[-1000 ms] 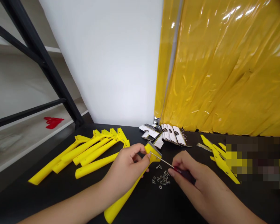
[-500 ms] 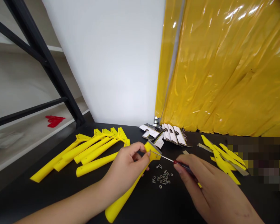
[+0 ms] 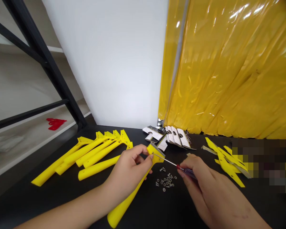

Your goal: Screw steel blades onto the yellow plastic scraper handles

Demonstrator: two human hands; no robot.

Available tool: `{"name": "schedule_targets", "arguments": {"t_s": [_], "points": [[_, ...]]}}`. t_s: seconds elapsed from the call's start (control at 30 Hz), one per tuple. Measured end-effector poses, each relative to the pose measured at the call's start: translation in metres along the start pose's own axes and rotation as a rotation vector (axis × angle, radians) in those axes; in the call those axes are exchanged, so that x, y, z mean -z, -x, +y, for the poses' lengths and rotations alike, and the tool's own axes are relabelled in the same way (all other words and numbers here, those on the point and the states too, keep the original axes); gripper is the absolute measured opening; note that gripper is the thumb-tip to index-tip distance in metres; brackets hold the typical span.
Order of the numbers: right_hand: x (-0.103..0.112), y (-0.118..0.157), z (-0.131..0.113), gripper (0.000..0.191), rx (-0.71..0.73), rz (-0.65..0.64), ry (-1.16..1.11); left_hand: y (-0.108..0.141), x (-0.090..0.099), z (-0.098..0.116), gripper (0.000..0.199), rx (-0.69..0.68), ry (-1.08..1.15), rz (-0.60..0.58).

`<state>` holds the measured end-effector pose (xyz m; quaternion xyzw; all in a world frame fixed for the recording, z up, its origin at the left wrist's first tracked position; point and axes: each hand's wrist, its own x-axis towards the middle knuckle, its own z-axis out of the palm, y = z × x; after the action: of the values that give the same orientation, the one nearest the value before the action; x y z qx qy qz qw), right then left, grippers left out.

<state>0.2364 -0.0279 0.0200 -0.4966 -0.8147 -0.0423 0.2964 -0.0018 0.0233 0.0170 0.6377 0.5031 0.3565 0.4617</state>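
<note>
My left hand [image 3: 130,171] is shut around a yellow plastic scraper [image 3: 125,203] just below its wide head, with the handle running down toward me. My right hand [image 3: 205,184] grips a screwdriver [image 3: 188,172] with a red and dark handle. Its thin steel shaft reaches across to the scraper head, and the tip sits by my left fingertips. Below the shaft lie small loose screws and nuts [image 3: 166,183] on the table. The exact contact at the tip is hidden by my fingers.
Several yellow handles [image 3: 92,156] lie on the black table [image 3: 38,203] to the left, more yellow parts [image 3: 228,167] to the right, and card-backed blades [image 3: 169,136] at the back. A yellow plastic curtain [image 3: 224,70] hangs behind; a pixelated patch [image 3: 262,162] covers the right.
My right hand has turned and closed further over the screwdriver handle, which now sits higher and shows less. The left hand and scraper have barely moved.
</note>
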Motion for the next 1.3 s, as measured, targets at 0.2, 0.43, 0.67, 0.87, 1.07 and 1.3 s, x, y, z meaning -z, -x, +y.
{"name": "schedule_targets", "arguments": {"t_s": [0.2, 0.43, 0.67, 0.87, 1.07, 1.3], "points": [[0.000, -0.002, 0.001, 0.011, -0.069, -0.021, -0.130, 0.001, 0.001, 0.003, 0.024, -0.018, 0.009, 0.004], [-0.001, -0.001, 0.000, 0.013, -0.194, -0.103, -0.280, 0.001, 0.003, 0.002, 0.024, -0.086, -0.065, 0.002], [-0.005, -0.002, -0.002, 0.033, -0.308, -0.240, -0.424, 0.001, 0.004, 0.008, 0.020, -0.187, -0.081, 0.032], [-0.014, -0.005, -0.002, 0.047, -0.626, -0.321, -0.854, -0.002, 0.005, 0.010, 0.015, -0.234, -0.127, 0.063], [-0.015, 0.003, 0.002, 0.034, -0.530, -0.148, -0.679, -0.011, 0.016, 0.016, 0.020, -0.098, 0.028, 0.102], [-0.009, 0.000, -0.008, 0.029, -0.259, -0.092, -0.561, 0.000, 0.009, 0.029, 0.030, 0.129, 0.473, 0.015]]}}
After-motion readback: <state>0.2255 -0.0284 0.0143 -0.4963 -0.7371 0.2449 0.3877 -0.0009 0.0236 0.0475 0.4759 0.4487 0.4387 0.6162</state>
